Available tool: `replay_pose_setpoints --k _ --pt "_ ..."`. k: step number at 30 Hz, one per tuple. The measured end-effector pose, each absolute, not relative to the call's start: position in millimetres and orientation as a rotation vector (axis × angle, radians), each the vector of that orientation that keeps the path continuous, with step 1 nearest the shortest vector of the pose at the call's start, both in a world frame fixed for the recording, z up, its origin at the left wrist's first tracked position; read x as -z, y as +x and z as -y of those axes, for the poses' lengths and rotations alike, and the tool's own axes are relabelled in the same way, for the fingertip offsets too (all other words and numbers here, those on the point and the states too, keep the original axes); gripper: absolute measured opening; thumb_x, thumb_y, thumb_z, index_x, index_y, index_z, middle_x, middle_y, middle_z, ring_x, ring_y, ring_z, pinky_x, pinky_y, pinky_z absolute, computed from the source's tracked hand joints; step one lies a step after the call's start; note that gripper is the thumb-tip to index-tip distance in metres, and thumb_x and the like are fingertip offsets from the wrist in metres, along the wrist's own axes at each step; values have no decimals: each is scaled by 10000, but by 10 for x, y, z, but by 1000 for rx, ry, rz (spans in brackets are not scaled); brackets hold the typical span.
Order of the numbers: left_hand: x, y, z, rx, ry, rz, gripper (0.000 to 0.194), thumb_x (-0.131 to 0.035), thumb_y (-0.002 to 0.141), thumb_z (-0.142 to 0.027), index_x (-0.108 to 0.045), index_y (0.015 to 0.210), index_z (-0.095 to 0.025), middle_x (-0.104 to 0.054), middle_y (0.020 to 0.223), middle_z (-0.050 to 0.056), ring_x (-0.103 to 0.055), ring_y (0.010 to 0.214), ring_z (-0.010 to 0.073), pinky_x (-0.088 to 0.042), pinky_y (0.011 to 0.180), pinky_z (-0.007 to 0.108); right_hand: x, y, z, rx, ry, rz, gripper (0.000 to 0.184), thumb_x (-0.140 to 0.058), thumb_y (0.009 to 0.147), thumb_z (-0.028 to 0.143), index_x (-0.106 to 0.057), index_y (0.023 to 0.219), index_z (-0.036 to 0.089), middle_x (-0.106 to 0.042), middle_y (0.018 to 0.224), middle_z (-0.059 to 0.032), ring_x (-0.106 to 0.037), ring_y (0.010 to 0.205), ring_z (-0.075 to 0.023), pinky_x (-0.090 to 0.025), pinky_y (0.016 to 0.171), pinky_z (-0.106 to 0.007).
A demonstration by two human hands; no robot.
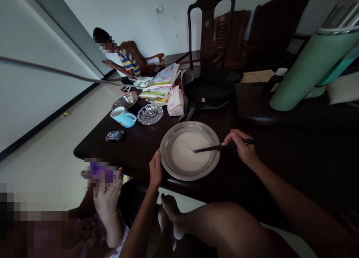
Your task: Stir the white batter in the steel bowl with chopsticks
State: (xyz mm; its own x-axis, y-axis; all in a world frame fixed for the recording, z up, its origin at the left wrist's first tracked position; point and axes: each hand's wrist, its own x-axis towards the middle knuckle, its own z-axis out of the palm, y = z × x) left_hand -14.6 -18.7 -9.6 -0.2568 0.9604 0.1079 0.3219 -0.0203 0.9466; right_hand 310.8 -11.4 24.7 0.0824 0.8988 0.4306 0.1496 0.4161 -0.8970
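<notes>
A wide steel bowl (213, 164) stands on the dark table near its front edge, holding a pale, creamy liquid (186, 151). My left hand (156, 169) is closed on the bowl's left rim. In my right hand (243, 146) is a pair of dark chopsticks (214, 147), held over the bowl's right rim. The chopstick tips dip into the liquid near the middle, where a small ripple shows.
On the dark table (92, 147) stand a blue mug (125, 117), a glass dish (150, 114), a game controller (114, 135), a tissue box (175, 104), books (159, 82) and a black bag (210, 91). A green flask (311, 71) rises at right. One person sits at lower left, another behind.
</notes>
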Motion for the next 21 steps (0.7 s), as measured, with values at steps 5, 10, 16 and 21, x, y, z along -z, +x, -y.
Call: replay_pose_setpoints --k 5,10,16,21 --pt "79 -140 193 -1299 1358 -1630 661 -443 903 -664 -700 1192 -127 -722 1186 114 -623 1159 272 -456 1012 361 -233 3092 112 -761 -1006 1570 387 -555 938 525 -757 746 256 -729 766 -34 -635 758 -194 -495 735 -348" --pt "74 -139 198 -1291 1361 -1624 655 -447 900 -666 -703 1186 -135 -717 1204 108 -613 1174 270 -442 1031 365 -237 3106 109 -793 -1024 1350 429 -505 965 512 -711 705 241 -683 647 -22 -627 652 -186 -501 675 -343" --pt "92 -144 197 -1308 1340 -1631 638 -457 906 -648 -697 1197 -134 -716 1204 112 -616 1169 271 -442 1030 369 -212 3102 92 -775 -1014 1479 366 -556 940 520 -755 794 250 -732 760 -32 -654 754 -192 -507 735 -339" --pt "89 -145 192 -1301 1346 -1618 672 -459 890 -672 -697 1187 -118 -717 1194 125 -616 1171 277 -440 1036 376 -189 3109 96 -875 -984 1422 382 -525 963 497 -739 778 241 -705 702 -19 -650 704 -178 -506 717 -327"
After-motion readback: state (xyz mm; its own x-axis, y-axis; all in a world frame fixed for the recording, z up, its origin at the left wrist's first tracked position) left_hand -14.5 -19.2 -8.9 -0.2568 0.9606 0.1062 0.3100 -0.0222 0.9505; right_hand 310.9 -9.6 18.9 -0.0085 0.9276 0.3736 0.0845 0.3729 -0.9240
